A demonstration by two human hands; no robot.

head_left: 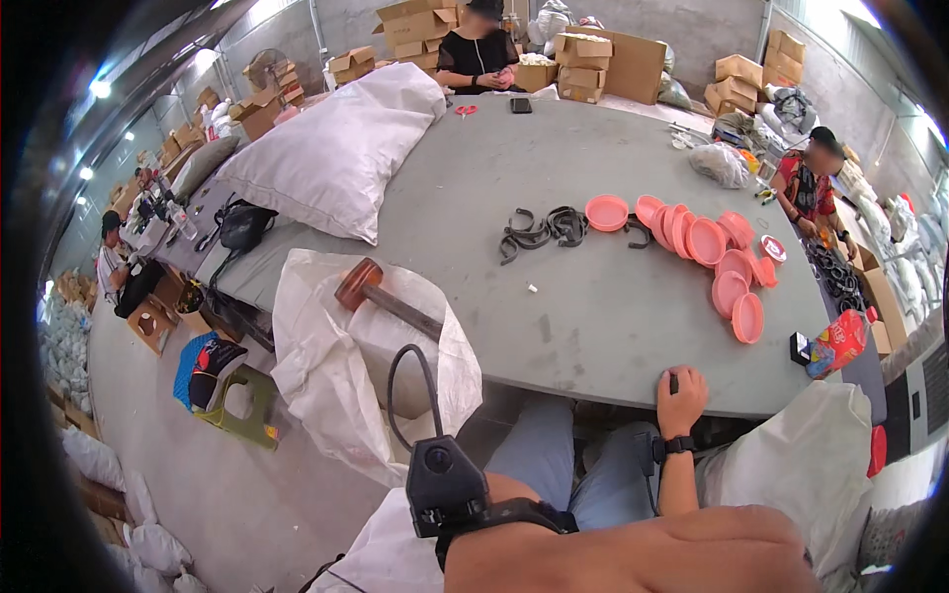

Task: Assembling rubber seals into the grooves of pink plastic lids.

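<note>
right hand point(680, 387): I saw it resting on the near edge of the grey table point(593, 296), fingers curled together over a small dark object; what it was I couldn't tell.
left hand: hidden; only the forearm with a black wrist device point(447, 487) showed at the near edge, so I couldn't tell the grip.
pink lids point(712, 247): overlapping pile on the table, far right of the right hand, well apart from it.
black rings point(542, 229): loose heap just left of the lids.
mallet point(381, 298): lay on a white sack point(326, 366) at the table's near left.
</note>
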